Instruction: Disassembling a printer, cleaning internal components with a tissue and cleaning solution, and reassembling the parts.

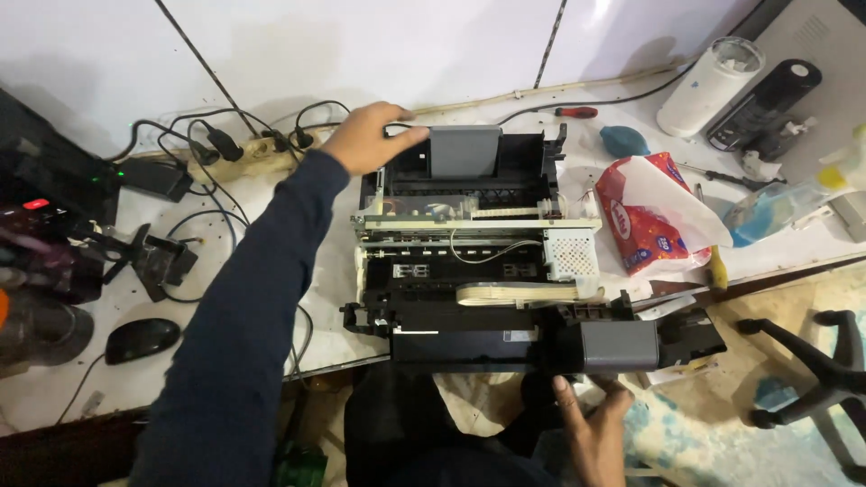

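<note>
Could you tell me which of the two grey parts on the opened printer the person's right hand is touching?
The right hand touches the grey block at the printer's near right corner; the other grey flap stands at the back.

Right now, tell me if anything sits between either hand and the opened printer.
Nothing visible does. The left hand rests on the printer's far left corner, beside the grey paper tray. The right hand touches its near edge under the grey block. The tissue pack lies off to the right.

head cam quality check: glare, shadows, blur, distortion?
Head view: glare on the white wall tiles at top; soft arm shadow behind the left hand; the opened printer is sharp; the right hand at the bottom edge is slightly soft; the table edge bows, wide-angle distortion.
</note>
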